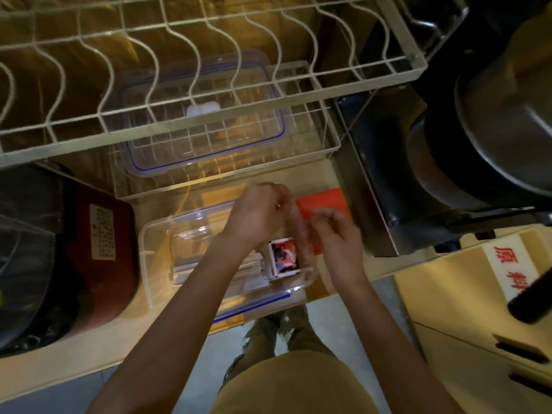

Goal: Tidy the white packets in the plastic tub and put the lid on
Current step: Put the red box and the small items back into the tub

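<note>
Both hands, left (pixel 257 213) and right (pixel 334 234), pinch something clear above the tub (pixel 155 264); we should square the packets (pixel 251 270) flat first.

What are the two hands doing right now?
Left hand: fingers curled, pinching something clear and blurry above the plastic tub.
Right hand: fingers curled on the same clear thing; what it is cannot be told.
</note>
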`<state>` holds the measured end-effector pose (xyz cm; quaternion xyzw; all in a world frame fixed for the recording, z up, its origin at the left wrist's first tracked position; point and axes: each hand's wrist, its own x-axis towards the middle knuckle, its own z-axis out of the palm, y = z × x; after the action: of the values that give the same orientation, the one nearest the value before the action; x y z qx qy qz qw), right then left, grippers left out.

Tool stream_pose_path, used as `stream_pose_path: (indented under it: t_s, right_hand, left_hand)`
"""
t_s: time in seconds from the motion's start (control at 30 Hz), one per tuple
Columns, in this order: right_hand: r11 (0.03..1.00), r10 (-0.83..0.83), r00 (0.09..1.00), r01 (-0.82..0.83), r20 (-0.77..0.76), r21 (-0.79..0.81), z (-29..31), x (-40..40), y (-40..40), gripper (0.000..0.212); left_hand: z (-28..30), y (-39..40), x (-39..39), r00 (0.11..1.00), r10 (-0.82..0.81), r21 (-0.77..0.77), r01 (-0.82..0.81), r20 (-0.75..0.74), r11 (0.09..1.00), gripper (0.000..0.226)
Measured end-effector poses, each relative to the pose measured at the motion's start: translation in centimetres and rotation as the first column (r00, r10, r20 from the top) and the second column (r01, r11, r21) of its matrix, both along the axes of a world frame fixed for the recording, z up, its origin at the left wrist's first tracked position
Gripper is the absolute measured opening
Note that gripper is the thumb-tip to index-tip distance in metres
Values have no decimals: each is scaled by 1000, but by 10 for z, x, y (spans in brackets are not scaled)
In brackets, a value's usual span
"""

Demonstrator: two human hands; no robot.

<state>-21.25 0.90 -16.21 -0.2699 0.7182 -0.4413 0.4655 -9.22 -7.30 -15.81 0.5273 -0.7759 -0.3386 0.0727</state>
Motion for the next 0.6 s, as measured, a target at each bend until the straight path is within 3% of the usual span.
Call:
stream_pose_path:
  t_s: [0.07, 0.13, 0.2, 0.3, 0.37, 0.43, 0.6]
  right_hand:
    - [974, -224, 962, 216, 153, 72, -1, -13, 8, 14]
    - [909, -416, 861, 380, 292, 174, -6, -23, 16, 9]
    - [848, -526, 793, 459, 308, 265, -14, -31, 25, 10]
    - [812, -562, 785, 466, 259, 351, -22, -38, 33, 7]
    - [789, -583, 760, 445, 288, 424, -25, -40, 33, 20]
    - [778, -596, 723, 410, 350, 477, -25, -40, 31, 20]
    - [778, -556, 765, 342, 325, 527, -24, -37, 21, 18]
  left_hand:
    - [3, -10, -19, 998, -57, 2, 57, -10, 998, 19]
    - [2, -19, -40, 991, -132, 42, 133, -21, 990, 20]
    - [-3, -27, -59, 975, -221, 90, 218, 29, 972, 21]
    - [-14, -35, -78, 910, -370, 160, 344, 189, 925, 32]
    - [-25, -37, -81, 862, -436, 218, 387, 258, 896, 34]
    - [-32, -37, -80, 844, -460, 277, 388, 277, 879, 35]
    - [-26, -38, -83, 842, -489, 360, 394, 228, 846, 33]
